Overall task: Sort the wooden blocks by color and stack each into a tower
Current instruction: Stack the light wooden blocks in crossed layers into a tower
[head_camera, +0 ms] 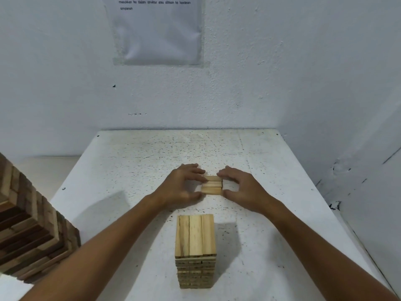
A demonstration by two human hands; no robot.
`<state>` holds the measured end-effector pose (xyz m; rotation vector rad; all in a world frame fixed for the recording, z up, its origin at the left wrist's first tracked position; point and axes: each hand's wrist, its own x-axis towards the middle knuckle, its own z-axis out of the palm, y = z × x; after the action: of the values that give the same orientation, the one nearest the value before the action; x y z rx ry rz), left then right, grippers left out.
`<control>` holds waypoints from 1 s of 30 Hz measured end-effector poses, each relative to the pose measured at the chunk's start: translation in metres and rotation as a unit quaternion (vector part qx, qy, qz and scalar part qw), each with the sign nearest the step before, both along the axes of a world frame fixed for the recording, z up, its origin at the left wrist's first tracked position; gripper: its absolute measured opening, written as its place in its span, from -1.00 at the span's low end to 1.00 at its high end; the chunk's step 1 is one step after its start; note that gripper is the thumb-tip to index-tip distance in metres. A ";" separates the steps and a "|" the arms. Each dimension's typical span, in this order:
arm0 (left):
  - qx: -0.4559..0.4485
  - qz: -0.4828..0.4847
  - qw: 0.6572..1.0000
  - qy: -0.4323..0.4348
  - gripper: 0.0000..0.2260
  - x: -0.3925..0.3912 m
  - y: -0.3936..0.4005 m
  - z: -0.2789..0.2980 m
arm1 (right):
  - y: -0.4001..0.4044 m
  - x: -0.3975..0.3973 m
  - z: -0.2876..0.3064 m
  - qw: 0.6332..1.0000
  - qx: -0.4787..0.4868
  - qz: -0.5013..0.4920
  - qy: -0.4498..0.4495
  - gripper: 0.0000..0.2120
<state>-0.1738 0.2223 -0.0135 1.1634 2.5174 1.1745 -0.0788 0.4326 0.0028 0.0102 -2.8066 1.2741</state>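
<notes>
Three pale wooden blocks [212, 185] lie flat and side by side on the white, speckled tabletop [271, 166], their long sides touching, forming a small square layer near the middle of the surface. Their grain is light yellow-tan, matching the finished light tower [195, 250] that stands nearer the camera; that tower is built of the same pale blocks, its top layer of three running front to back, with many layers below it alternating in direction.

The left hand [183, 185] comes in from the lower left with the forearm stretched across the tabletop. Its fingers curl over the left ends of the three blocks and its thumb sits at the near left corner, so it grips the group from that side. The right hand [243, 187] mirrors it from the lower right: fingers arched over the far right corner, thumb at the near right corner, pinching the right ends. Both hands rest low, close to the tabletop.

At the far left edge stands a mixed stack [28, 231] of dark and mid-brown blocks, on a lower surface beside the tabletop. A sheet of paper [156, 31] with printed text hangs on the white wall behind.
</notes>
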 end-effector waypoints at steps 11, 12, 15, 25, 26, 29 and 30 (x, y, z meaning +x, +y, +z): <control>-0.010 0.003 1.000 0.001 -0.60 0.001 0.002 0.003 | -0.001 0.000 -0.002 0.999 0.040 0.005 -0.001 -0.43; -0.010 0.001 1.000 0.000 -0.59 0.001 0.001 0.004 | -0.002 0.000 -0.002 0.999 0.038 0.003 0.000 -0.42; -0.024 0.019 1.000 -0.006 -0.47 0.003 0.003 0.009 | -0.001 0.001 0.000 1.000 0.022 0.001 0.006 -0.40; -0.018 0.055 0.997 -0.043 -0.36 0.006 0.008 0.011 | -0.004 -0.002 -0.001 0.999 0.022 -0.007 0.032 -0.44; -0.013 0.058 0.997 -0.048 -0.36 0.006 0.008 0.012 | -0.004 -0.002 0.000 0.999 0.021 -0.006 0.033 -0.43; 0.003 0.063 0.996 -0.062 -0.34 0.006 0.006 0.020 | -0.007 -0.003 0.005 0.999 -0.004 -0.006 0.041 -0.43; 0.014 0.066 0.996 -0.062 -0.34 0.006 0.004 0.024 | -0.008 -0.002 0.009 0.999 -0.018 -0.006 0.046 -0.44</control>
<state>-0.1680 0.2264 0.0107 0.9107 2.5238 1.2746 -0.0812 0.4244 0.0120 0.0486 -2.7015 1.2867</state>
